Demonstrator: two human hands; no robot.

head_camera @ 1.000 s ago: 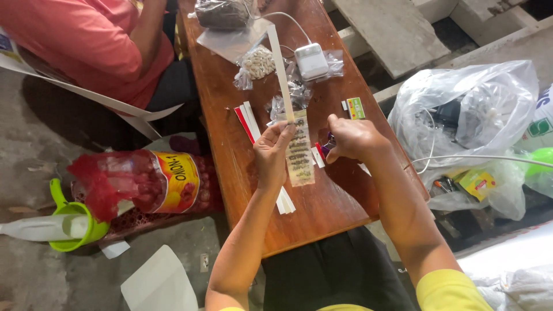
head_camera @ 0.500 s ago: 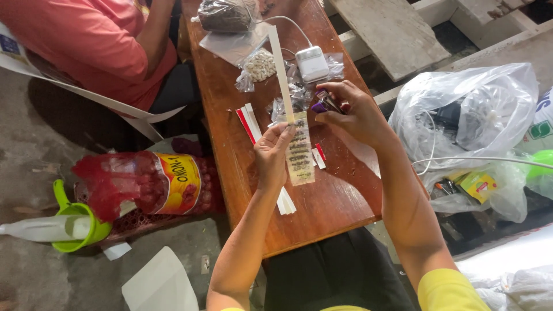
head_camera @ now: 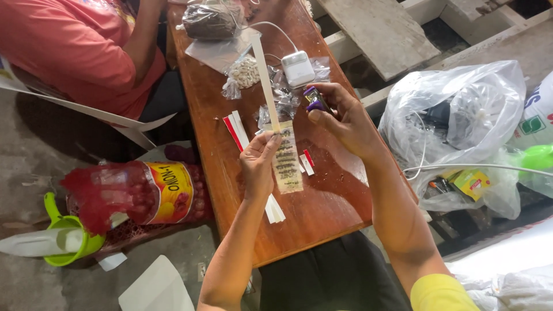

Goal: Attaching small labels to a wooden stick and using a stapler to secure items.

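The left hand (head_camera: pixel 259 167) pinches the top of a clear packet (head_camera: pixel 287 164) of small dark bits, a long white strip (head_camera: pixel 264 75) rising from the grip. Right of it, the right hand (head_camera: pixel 345 124) is closed round a purple lighter (head_camera: pixel 315 99) — its lower half hidden. Beyond the grips lie bags of pale seeds (head_camera: pixel 245 72); contents elsewhere unclear. Below, the tabletop (head_camera: pixel 328 213) is bare to its edge.

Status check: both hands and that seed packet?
Left hand pinches clear seed packet on white strip. Right hand holds purple lighter above table. Nothing blocking.
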